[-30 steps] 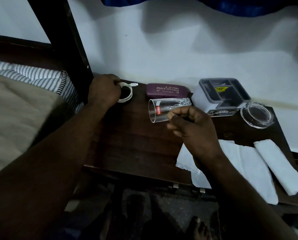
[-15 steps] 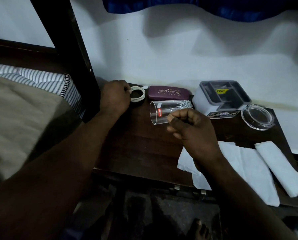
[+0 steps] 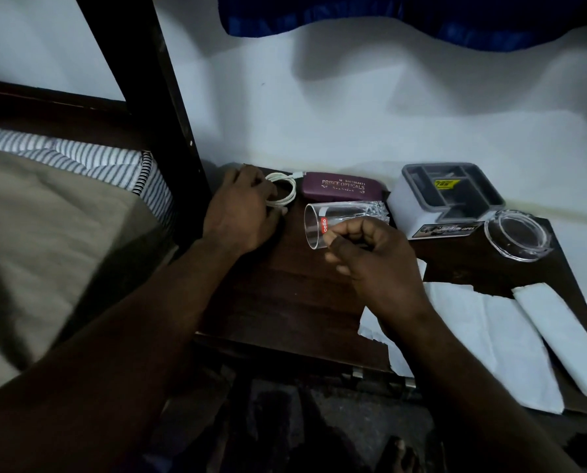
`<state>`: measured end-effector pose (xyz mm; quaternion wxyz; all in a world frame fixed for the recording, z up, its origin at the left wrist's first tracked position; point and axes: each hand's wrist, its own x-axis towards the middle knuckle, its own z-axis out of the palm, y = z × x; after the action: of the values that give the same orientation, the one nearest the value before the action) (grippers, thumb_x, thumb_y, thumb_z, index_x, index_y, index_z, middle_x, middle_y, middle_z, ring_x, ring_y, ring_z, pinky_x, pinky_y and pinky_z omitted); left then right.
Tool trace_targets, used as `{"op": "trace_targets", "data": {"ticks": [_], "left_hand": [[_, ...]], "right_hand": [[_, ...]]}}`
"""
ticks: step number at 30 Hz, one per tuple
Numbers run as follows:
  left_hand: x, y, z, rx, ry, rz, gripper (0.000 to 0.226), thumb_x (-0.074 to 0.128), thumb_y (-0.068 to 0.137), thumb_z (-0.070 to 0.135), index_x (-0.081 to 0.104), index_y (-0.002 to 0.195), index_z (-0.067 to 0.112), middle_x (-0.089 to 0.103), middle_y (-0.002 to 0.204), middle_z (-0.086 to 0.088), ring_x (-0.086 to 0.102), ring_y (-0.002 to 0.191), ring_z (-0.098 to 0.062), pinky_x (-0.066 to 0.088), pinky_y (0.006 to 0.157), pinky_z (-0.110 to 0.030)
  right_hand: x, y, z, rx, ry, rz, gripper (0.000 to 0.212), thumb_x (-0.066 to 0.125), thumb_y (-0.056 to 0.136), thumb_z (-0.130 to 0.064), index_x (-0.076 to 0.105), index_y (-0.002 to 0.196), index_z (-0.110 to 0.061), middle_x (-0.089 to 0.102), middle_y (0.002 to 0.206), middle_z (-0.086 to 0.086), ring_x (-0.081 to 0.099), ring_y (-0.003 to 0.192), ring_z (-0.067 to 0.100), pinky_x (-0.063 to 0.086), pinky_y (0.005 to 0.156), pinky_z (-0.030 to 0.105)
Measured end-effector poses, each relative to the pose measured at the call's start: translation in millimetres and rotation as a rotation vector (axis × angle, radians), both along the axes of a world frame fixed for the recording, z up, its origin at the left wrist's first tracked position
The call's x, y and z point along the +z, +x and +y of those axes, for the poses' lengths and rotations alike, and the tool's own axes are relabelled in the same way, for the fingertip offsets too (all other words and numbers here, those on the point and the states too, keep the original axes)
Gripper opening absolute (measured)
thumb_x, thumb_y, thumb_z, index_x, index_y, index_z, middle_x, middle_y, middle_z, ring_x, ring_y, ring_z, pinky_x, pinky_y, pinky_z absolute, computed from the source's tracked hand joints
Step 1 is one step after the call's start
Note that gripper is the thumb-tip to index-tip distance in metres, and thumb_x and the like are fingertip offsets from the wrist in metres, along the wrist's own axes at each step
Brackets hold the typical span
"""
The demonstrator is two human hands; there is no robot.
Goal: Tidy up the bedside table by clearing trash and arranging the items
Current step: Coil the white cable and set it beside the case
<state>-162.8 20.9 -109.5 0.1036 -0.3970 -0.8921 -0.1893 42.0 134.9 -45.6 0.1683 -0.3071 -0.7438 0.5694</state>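
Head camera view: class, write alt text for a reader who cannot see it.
A person's left hand grips a coiled white cable at the back of a dark bedside table, while the right hand, fingers curled, sits by a tipped clear glass. A maroon spectacle case, grey box and white tissues lie nearby.
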Motion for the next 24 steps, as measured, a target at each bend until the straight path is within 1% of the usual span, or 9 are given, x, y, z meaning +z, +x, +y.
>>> {"op": "trace_targets", "data": {"ticks": [2, 4, 7, 12, 17, 20, 24], "left_hand": [[-0.5, 0.7, 2.5, -0.001, -0.032, -0.004, 0.029, 0.070, 0.086, 0.032, 0.073, 0.110, 0.015, 0.059, 0.120, -0.011, 0.048, 0.119, -0.037, 0.047, 0.100, -0.044], [0.4, 0.0, 7.1, 0.026, -0.034, -0.029, 0.025, 0.066, 0.088, 0.023, 0.074, 0.111, 0.016, 0.059, 0.121, -0.010, 0.048, 0.119, -0.035, 0.048, 0.099, -0.043], [-1.3, -1.8, 12.4, 0.068, -0.016, -0.058, 0.023, 0.064, 0.089, 0.018, 0.075, 0.110, 0.015, 0.061, 0.122, -0.010, 0.049, 0.119, -0.035, 0.050, 0.096, -0.047], [-3.0, -3.5, 19.9, 0.090, -0.028, -0.044, 0.023, 0.064, 0.087, 0.012, 0.075, 0.107, 0.013, 0.064, 0.119, -0.011, 0.052, 0.118, -0.035, 0.050, 0.096, -0.045], [-6.2, -7.0, 22.0, 0.079, -0.065, -0.031, 0.024, 0.061, 0.086, 0.013, 0.073, 0.106, 0.013, 0.065, 0.116, -0.012, 0.054, 0.118, -0.035, 0.049, 0.098, -0.046], [-5.8, -6.0, 19.4, 0.078, -0.039, -0.046, 0.024, 0.061, 0.085, 0.015, 0.073, 0.105, 0.013, 0.065, 0.115, -0.013, 0.054, 0.117, -0.036, 0.049, 0.097, -0.047], [-3.5, -5.7, 16.1, 0.078, -0.011, -0.073, 0.029, 0.063, 0.085, 0.018, 0.072, 0.112, 0.015, 0.065, 0.122, -0.012, 0.053, 0.119, -0.037, 0.048, 0.100, -0.047]], "right_hand": [[0.4, 0.0, -0.8, -0.003, 0.002, -0.001, 0.010, 0.079, 0.091, -0.020, 0.075, 0.085, -0.027, 0.079, 0.084, -0.004, 0.078, 0.081, 0.017, 0.062, 0.091, 0.050], [0.6, -0.3, -1.4, -0.003, -0.002, -0.002, 0.011, 0.079, 0.091, -0.019, 0.075, 0.085, -0.027, 0.079, 0.084, -0.004, 0.078, 0.081, 0.016, 0.062, 0.090, 0.047], [-0.2, -0.7, -1.7, 0.001, -0.001, -0.010, 0.010, 0.079, 0.091, -0.018, 0.075, 0.085, -0.026, 0.079, 0.084, -0.004, 0.078, 0.080, 0.015, 0.063, 0.088, 0.045], [-2.2, -0.9, -1.8, 0.007, 0.021, -0.018, 0.008, 0.079, 0.091, -0.022, 0.075, 0.086, -0.027, 0.079, 0.083, -0.005, 0.077, 0.082, 0.016, 0.062, 0.091, 0.051], [-3.0, -0.6, -1.7, 0.009, 0.026, -0.014, 0.010, 0.079, 0.091, -0.022, 0.075, 0.084, -0.029, 0.078, 0.082, -0.005, 0.077, 0.082, 0.016, 0.061, 0.091, 0.053], [-2.9, -0.5, -1.4, 0.004, 0.020, -0.014, 0.011, 0.079, 0.091, -0.021, 0.075, 0.084, -0.028, 0.078, 0.082, -0.005, 0.077, 0.081, 0.017, 0.061, 0.091, 0.053], [-3.1, 0.6, -0.8, 0.005, 0.021, -0.014, 0.009, 0.079, 0.091, -0.022, 0.075, 0.085, -0.027, 0.078, 0.082, -0.004, 0.077, 0.082, 0.017, 0.061, 0.091, 0.053]]}}
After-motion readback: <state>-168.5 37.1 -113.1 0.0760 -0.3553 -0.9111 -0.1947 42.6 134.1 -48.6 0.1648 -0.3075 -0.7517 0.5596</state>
